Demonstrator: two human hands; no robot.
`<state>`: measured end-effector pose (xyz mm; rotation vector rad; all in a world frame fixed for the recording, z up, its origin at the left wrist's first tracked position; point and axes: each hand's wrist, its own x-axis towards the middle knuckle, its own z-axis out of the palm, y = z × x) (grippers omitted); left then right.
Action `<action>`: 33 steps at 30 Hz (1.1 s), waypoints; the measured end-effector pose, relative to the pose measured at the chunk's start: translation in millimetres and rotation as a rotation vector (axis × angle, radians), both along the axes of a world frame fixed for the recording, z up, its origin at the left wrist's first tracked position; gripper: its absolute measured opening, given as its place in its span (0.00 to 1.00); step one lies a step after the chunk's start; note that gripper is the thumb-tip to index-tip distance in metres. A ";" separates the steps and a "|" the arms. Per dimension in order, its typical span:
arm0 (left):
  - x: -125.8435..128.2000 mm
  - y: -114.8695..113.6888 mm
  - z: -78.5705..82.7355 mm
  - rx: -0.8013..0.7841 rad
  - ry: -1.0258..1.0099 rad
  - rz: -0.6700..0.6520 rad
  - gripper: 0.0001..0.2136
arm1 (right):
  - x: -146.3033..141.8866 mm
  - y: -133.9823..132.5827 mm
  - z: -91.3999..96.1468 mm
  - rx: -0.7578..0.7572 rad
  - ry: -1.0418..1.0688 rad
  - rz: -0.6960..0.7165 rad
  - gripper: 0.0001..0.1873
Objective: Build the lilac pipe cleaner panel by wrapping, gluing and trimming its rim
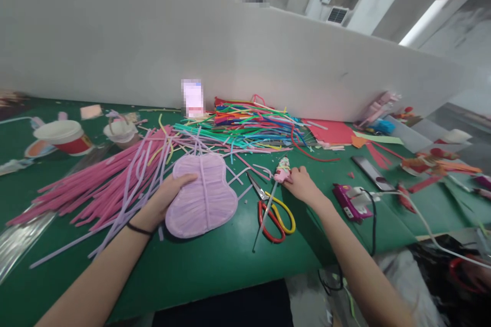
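My left hand [169, 196] is closed on the left edge of a lilac butterfly-shaped piece [220, 199], which looks made of pipe cleaners and has a stem strip down its middle. Its thumb lies across the front; the other fingers are hidden behind. My right hand [301, 184] has its fingers closed at a small pink-and-cream decorated object [284, 169], whose kind I cannot make out. A thin metal rod [264, 219] runs below that object, across scissors [274, 212] with red and yellow handles lying on the table.
Pink pipe cleaners [103, 179] lie at left, multicoloured ones [249, 122] at the back. A lit phone [193, 97] leans on the partition [230, 46]. Paper cups [63, 135] stand at left. At right are a purple power strip [351, 202], a dark phone [372, 172] and red paper [332, 132].
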<state>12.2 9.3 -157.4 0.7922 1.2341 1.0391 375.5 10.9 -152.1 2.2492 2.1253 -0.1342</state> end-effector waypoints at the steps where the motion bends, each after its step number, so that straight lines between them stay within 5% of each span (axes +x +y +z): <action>1: -0.1 -0.1 -0.4 0.001 -0.004 -0.002 0.20 | -1.1 2.9 -0.3 -0.005 0.000 -0.015 0.16; 11: 1.1 0.8 4.1 -0.037 -0.047 0.045 0.21 | -5.7 12.0 14.4 0.072 -0.094 -0.133 0.20; 18: 15.7 -35.5 16.6 -0.116 -0.203 -0.035 0.18 | -39.7 17.7 37.4 0.204 0.069 0.150 0.18; 25: 17.0 -118.0 18.6 -0.134 -0.303 0.139 0.21 | -101.6 47.7 45.9 0.160 0.140 0.468 0.11; 33: -27.8 -139.6 12.6 -0.202 -0.305 0.445 0.26 | -231.0 112.3 39.1 0.080 0.126 0.798 0.10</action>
